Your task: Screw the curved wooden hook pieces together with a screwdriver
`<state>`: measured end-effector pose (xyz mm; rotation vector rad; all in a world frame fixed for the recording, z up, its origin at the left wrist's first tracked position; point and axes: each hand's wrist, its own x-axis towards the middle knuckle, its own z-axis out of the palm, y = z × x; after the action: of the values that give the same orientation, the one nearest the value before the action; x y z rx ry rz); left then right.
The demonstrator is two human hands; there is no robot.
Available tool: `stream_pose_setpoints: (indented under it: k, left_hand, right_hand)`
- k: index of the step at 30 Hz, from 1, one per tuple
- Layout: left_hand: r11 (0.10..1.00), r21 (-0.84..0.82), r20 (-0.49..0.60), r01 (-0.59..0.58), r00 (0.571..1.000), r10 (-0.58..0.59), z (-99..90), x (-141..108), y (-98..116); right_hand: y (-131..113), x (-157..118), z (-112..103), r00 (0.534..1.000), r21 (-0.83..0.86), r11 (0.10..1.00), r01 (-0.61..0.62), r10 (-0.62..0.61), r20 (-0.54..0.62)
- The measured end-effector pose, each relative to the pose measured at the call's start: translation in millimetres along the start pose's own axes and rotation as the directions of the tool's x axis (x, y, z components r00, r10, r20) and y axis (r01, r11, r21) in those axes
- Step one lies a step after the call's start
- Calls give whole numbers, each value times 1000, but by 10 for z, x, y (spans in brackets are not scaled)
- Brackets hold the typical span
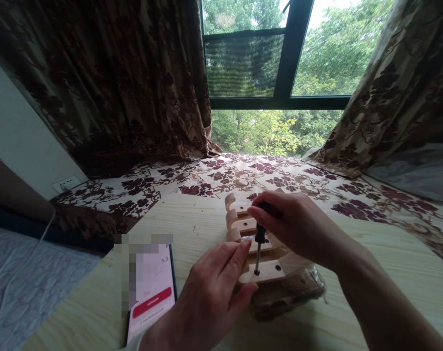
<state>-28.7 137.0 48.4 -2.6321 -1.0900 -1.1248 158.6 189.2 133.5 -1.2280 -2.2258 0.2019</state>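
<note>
My right hand (280, 214) is wrapped round the black handle of a screwdriver (258, 253), whose shaft points down. Its tip sits at a dark hole or screw head in the nearest pale wooden hook (269, 271). My left hand (217, 287) grips the rounded end of that hook, with fingers on the far side and thumb on the near side. Several similar wooden hooks (245, 224) with curled ends line up behind it, with dark holes or screws in them. Under them lies a brown block (291, 292) that looks wrapped in clear plastic.
A phone (151, 292) with a lit screen lies left of my left hand on the pale wooden tabletop (185, 214). Beyond is a flowered cloth (280, 178) below a window. Patterned curtains (141, 83) hang at both sides. A white cable (20, 273) runs down at the left.
</note>
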Motion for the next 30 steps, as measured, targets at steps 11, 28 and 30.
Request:
stream_pose_setpoints:
  k: [11, 28, 30]
  left_hand:
    - [1000, -25, 8, -9, 1000, 9, -7, 32, -3]
    - [1000, -13, 1, -4, 1000, 4, -21, 22, 10]
    - [1000, -10, -3, -5, 1000, 5, -21, 28, 11]
  right_hand:
    - [-4, -87, -190, 973, 276, 946, 170, -205, 104]
    - [-35, -25, -101, 978, 362, 921, 145, -189, 90]
    - [-21, -7, -84, 981, 348, 929, 123, -167, 99]
